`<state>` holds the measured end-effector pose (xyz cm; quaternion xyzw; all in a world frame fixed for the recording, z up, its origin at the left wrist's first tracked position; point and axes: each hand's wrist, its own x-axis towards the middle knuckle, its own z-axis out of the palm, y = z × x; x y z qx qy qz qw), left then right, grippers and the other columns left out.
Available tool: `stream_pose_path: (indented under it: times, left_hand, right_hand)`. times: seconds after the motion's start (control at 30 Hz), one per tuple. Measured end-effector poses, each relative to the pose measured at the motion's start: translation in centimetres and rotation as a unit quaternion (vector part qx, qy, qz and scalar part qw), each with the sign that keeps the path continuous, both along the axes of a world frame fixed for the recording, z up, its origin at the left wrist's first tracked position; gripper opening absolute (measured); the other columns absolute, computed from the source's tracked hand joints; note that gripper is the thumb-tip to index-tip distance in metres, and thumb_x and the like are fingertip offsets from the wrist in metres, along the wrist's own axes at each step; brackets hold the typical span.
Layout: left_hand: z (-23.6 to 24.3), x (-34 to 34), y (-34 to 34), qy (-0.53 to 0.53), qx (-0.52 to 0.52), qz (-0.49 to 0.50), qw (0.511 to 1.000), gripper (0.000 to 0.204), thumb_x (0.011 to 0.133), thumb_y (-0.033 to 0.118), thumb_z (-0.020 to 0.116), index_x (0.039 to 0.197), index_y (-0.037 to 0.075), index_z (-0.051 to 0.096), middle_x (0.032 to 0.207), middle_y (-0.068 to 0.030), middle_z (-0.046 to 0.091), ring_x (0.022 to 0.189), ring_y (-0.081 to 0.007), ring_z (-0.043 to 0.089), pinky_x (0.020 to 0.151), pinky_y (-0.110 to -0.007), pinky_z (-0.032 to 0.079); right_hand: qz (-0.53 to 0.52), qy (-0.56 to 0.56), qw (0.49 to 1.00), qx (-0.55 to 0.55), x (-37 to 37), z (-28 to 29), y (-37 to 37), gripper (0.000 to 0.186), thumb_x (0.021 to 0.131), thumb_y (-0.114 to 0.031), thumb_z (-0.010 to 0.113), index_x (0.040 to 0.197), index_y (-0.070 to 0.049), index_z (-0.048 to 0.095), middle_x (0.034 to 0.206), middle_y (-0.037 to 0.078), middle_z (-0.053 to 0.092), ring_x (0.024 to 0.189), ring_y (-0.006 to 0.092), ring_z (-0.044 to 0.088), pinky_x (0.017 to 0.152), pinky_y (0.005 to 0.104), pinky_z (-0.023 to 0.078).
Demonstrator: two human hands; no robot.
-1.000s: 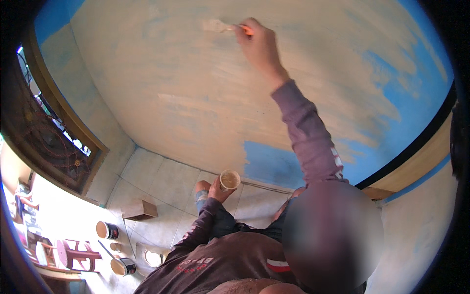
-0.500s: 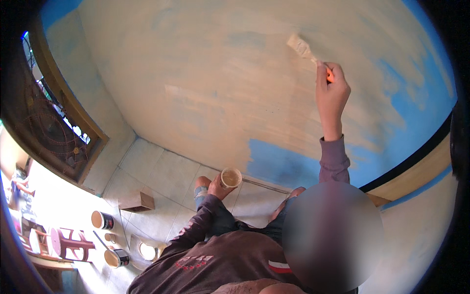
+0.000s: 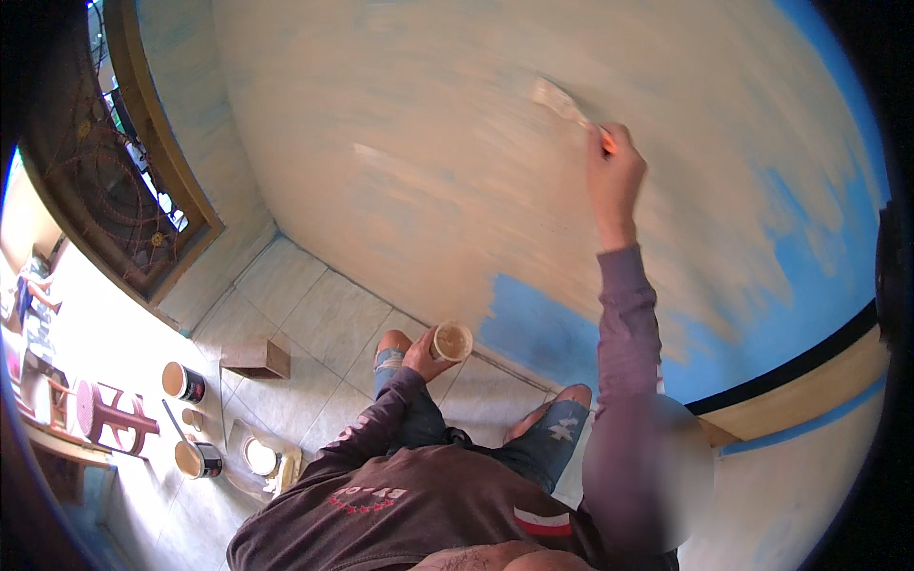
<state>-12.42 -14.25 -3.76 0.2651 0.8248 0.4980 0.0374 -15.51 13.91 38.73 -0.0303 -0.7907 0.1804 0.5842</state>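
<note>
My right hand (image 3: 617, 181) is closed round the orange handle of a paintbrush (image 3: 562, 101), its arm stretched out in front of me. The wide, paint-coated bristles lie against the wall (image 3: 409, 105), on an area covered in streaky beige. My left hand (image 3: 422, 362) grips a small round tub (image 3: 452, 341) of beige paint near my left knee. Its mouth faces up, and the fingers on its far side are partly hidden. Bare blue paint (image 3: 541, 322) shows low on the wall, between the tub and my right forearm, and again along the right side.
At left a door or window with a metal grille (image 3: 114, 200) stands in a wooden frame. On the tiled floor (image 3: 286, 285) sit a wooden box (image 3: 255, 360), two paint buckets (image 3: 194, 384) and a tray (image 3: 244, 476). A dark red stool (image 3: 100, 415) lies beyond them.
My right hand has moved slightly left with the brush, which now shows more edge-on. The whole view has shifted a little. The left hand still holds the tub by the knee.
</note>
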Motion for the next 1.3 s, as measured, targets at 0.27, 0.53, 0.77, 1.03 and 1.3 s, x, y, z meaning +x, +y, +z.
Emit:
stream_pose_path:
  times: [0.27,0.53,0.77,1.03,1.3]
  left_hand:
    - [-1.8,-0.6,0.6,0.002,-0.012,-0.028,1.000,0.087,0.073,0.039,0.091,0.143,0.006,0.051,0.129,-0.0201,0.065,0.121,-0.0352,0.064,0.100,-0.044,0.054]
    - [-0.6,-0.6,0.3,0.021,-0.005,-0.014,1.000,0.087,0.072,0.037,0.092,0.142,0.005,0.052,0.127,-0.0189,0.066,0.117,-0.0351,0.066,0.097,-0.043,0.056]
    - [-1.0,-0.3,0.1,0.018,-0.024,0.008,1.000,0.084,0.071,0.036,0.093,0.139,0.005,0.054,0.125,-0.0191,0.067,0.116,-0.0356,0.066,0.097,-0.043,0.055]
    - [-1.1,-0.4,0.9,-0.003,0.002,-0.027,1.000,0.084,0.071,0.037,0.093,0.139,0.005,0.054,0.123,-0.0194,0.068,0.115,-0.0358,0.066,0.096,-0.044,0.055]
    - [-0.9,-0.7,0.5,0.015,-0.017,-0.010,1.000,0.086,0.071,0.038,0.092,0.140,0.005,0.053,0.128,-0.0199,0.065,0.119,-0.0363,0.064,0.098,-0.044,0.055]
  right_hand:
    - [-0.068,0.050,0.993,-0.080,8.2,-2.6,0.9,0.015,0.099,-0.019,0.070,0.100,-0.004,0.069,0.079,0.011,0.073,0.070,0.0174,0.072,0.063,0.0319,0.053]
    - [0.061,-0.003,0.997,-0.042,-1.9,-0.5,-4.3,0.019,0.097,-0.021,0.069,0.097,-0.003,0.065,0.077,0.020,0.068,0.073,0.0372,0.070,0.063,0.0402,0.053]
    - [-0.032,0.020,0.999,-0.024,2.1,-1.9,0.0,0.018,0.097,-0.020,0.069,0.097,-0.002,0.067,0.079,0.020,0.070,0.072,0.0358,0.070,0.062,0.0408,0.053]
    - [0.024,0.042,0.997,-0.062,5.6,-1.2,-0.7,0.018,0.100,-0.016,0.069,0.107,0.000,0.072,0.075,0.004,0.066,0.067,0.0057,0.059,0.063,0.0237,0.050]
    - [0.081,0.014,0.994,-0.068,-1.9,0.5,-3.2,0.021,0.098,-0.019,0.068,0.096,0.001,0.071,0.076,0.018,0.070,0.066,0.0226,0.071,0.063,0.0324,0.053]
